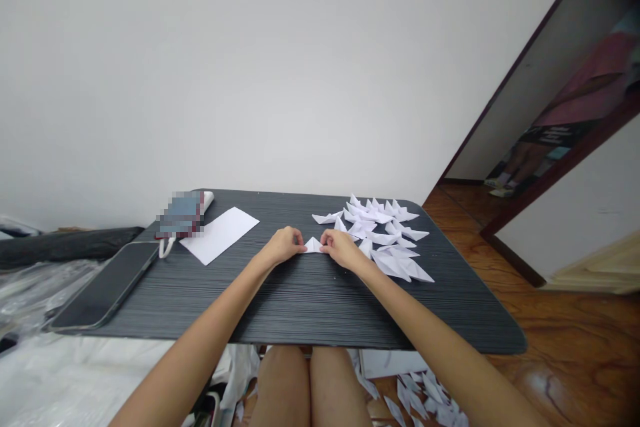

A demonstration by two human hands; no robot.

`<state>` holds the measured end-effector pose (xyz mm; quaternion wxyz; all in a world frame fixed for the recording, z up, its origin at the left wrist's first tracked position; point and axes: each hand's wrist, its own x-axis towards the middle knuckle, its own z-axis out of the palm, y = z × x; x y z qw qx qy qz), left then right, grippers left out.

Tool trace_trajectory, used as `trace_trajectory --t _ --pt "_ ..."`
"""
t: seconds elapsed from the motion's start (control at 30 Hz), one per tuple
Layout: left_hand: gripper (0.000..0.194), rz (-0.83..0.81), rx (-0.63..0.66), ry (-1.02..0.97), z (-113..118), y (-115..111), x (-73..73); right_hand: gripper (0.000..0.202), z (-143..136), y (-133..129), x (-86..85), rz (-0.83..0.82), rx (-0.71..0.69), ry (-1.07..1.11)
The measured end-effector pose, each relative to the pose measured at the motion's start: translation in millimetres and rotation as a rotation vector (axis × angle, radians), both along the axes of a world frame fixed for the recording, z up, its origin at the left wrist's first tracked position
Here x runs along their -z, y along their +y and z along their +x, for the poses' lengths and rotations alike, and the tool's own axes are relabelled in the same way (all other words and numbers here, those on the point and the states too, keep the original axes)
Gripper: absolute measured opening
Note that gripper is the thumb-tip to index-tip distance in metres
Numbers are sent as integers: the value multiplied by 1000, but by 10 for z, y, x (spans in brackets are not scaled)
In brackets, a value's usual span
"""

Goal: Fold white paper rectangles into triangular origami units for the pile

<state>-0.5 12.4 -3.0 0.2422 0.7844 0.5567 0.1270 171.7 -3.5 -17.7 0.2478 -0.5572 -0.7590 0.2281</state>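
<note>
Left hand (287,245) and right hand (340,247) pinch opposite ends of a small folded white paper (313,245) above a dark table (300,307).

The slim arms (215,320) and, seemingly, thighs (283,387) are bare

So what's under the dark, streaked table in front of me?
Past the dark, streaked table's near edge I see bare legs, pointed white paper pieces on the brown wood floor, and a white panel. The tabletop hides everything farther back.
</note>
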Motion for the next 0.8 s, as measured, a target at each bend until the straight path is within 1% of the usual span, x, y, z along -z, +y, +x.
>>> trace_trajectory --t 0.1,0.17,0.2,0.3,0.37,0.43,0.53,0.63,0.7,0.8 --pt "16 28 -38 113 9 -25 -7 8 -1 25 -24 -24 -23 -24" --pt "18 93 -60 169 18 -73 -9 11 -5 44 -30 -41 -41 -45" --pt "18 131 -49 171 24 -102 -5 12 -7 45 -24 -36 -50 -55" --pt "19 244 76 95 40 -186 40 14 -13 -9 31 56 -68 -69" --pt "21 329 179 23 37 -235 95 14 -22 -91 91 151 -39 -52" --pt "27 418 221 -12 11 -284 151 19 -35 -184 148 224 -6 -23" --pt "33 482 282 24 -79 -376 187 29 -53 -298 191 297 4 -17" --pt "40 476 320 102 -187 -481 150 33 -42 -372 186 325 -34 -87" --pt "43 462 321 152 -223 -528 101 35 -14 -422 174 333 -29 -134" --pt "36 467 267 200 -179 -525 26 39 35 -503 165 343 -16 -163"
